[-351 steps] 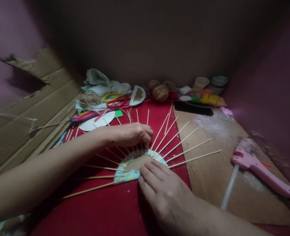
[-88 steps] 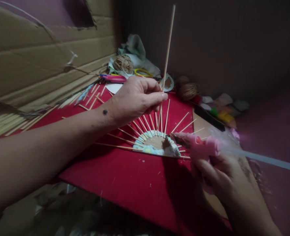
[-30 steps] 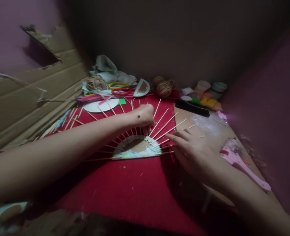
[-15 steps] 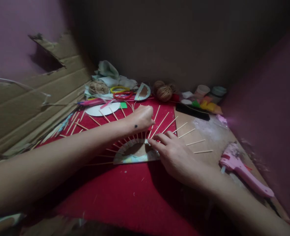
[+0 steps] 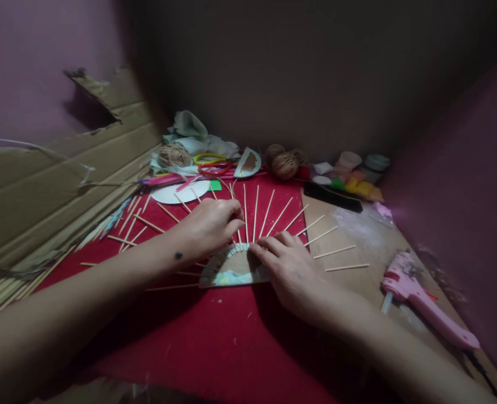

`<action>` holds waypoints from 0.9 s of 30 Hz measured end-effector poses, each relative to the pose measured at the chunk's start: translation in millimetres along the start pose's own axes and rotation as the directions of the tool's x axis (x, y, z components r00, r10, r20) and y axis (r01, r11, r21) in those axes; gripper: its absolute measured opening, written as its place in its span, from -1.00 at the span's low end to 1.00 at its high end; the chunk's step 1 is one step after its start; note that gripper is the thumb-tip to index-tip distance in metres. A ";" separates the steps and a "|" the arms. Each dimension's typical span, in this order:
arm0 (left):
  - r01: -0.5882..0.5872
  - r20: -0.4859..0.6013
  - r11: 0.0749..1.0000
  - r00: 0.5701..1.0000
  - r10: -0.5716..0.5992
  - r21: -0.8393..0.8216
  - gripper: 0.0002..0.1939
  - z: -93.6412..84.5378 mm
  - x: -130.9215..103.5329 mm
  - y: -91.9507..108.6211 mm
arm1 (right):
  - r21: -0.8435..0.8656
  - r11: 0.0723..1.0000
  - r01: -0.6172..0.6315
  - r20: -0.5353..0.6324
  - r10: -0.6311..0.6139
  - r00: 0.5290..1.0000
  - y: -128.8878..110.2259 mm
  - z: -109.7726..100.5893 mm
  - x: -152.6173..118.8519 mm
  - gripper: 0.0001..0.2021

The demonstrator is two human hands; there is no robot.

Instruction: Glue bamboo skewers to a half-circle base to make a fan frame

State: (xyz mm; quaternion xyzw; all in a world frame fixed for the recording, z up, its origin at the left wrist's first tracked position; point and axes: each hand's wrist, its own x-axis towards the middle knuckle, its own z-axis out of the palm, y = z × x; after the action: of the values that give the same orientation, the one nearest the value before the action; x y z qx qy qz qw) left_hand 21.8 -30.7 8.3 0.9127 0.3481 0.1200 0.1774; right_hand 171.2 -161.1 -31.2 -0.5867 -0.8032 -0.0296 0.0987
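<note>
A half-circle cardboard piece (image 5: 231,278), patched with pale paper, lies on the red sheet (image 5: 215,342). Thin wooden sticks (image 5: 266,213) fan outward from its curved edge. My left hand (image 5: 217,221) is closed above the upper left part of the fan, finger and thumb pinched at one stick; the fingertips are partly hidden. My right hand (image 5: 293,266) lies over the right side of the half-circle, fingers extended and fingertips at its curved edge, covering the inner ends of some sticks.
A pink glue gun (image 5: 429,303) lies at right. Along the back are twine balls (image 5: 284,161), scissors with red handles (image 5: 215,168), another half-circle (image 5: 247,164) and a black flat object (image 5: 332,196). Loose sticks (image 5: 130,224) lie at left, by cardboard (image 5: 118,134).
My left hand has moved left and slightly down along the fan, from the sticks right of centre to those left of centre. My right hand stays at the half-circle. The view has shifted slightly.
</note>
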 end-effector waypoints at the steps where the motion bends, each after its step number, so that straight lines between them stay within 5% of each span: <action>1: 0.004 -0.011 1.000 1.000 -0.004 -0.016 -0.86 0.6 -1.0 -0.6 | 0.007 1.000 -0.007 -0.021 0.007 1.000 -0.4 0.2 -0.2 -0.62; 7: -0.051 0.065 0.996 0.996 0.056 -0.077 -0.85 2.1 -3.3 -6.5 | 0.082 0.997 -0.016 -0.072 0.022 0.997 -0.7 -0.5 -0.2 -0.60; 15: -0.370 0.170 0.925 0.909 0.380 -0.086 -0.81 8.1 -16.0 -8.8 | 0.093 0.995 -0.042 -0.093 0.051 0.994 4.4 -6.8 -3.6 -0.76; 21: -0.408 0.147 0.912 0.906 0.398 0.048 -0.78 28.6 -19.4 -7.3 | 0.093 0.995 -0.049 -0.047 0.053 0.997 3.6 -1.3 -3.5 -0.76; 27: -0.453 0.131 0.885 0.888 0.440 0.102 -0.79 27.8 -20.4 -5.0 | 0.099 0.995 -0.015 -0.072 0.022 0.997 6.6 -0.4 -1.2 -0.71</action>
State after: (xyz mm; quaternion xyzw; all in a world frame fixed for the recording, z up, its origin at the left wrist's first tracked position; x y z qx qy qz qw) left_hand 13.5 -47.8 -20.9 0.9828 0.1257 0.0871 0.1033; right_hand 177.9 -160.2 -31.6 -0.5872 -0.7940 -0.0104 0.1570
